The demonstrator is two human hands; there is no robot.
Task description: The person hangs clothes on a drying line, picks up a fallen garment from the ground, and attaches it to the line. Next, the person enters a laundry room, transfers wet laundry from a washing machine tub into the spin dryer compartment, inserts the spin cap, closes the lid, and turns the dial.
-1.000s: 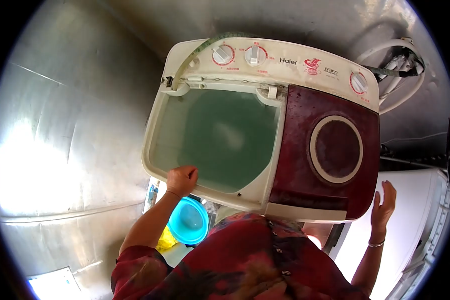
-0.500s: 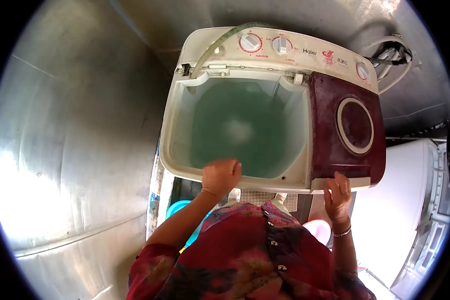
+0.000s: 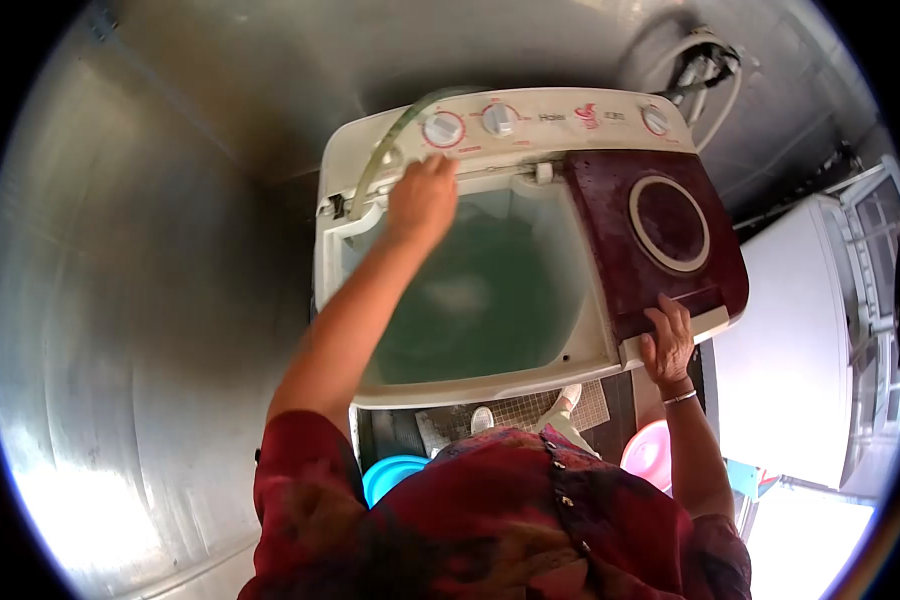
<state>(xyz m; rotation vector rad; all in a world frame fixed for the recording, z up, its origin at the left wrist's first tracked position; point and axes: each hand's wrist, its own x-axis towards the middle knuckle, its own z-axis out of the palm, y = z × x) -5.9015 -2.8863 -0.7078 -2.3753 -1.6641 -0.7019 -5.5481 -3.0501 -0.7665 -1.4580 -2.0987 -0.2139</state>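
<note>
A twin-tub washing machine stands in front of me, its wash tub filled with greenish water. My left hand is raised over the tub's back left corner, fingers curled together, just below the left round knob. Nothing shows in it, and a gap separates it from the knob. A pale green hose curves down beside that hand. At the front right, my right hand rests with fingers apart on the front edge of the dark red spin-tub lid.
A second knob and a third knob sit along the panel. Coiled pipes hang at the back right. A blue basin and a pink basin are on the floor. Metal walls stand left and behind; a white appliance is at right.
My left hand has moved from the tub's front rim up and back towards the control panel. My right hand stays at the lid's front edge. The view has shifted and tilted.
</note>
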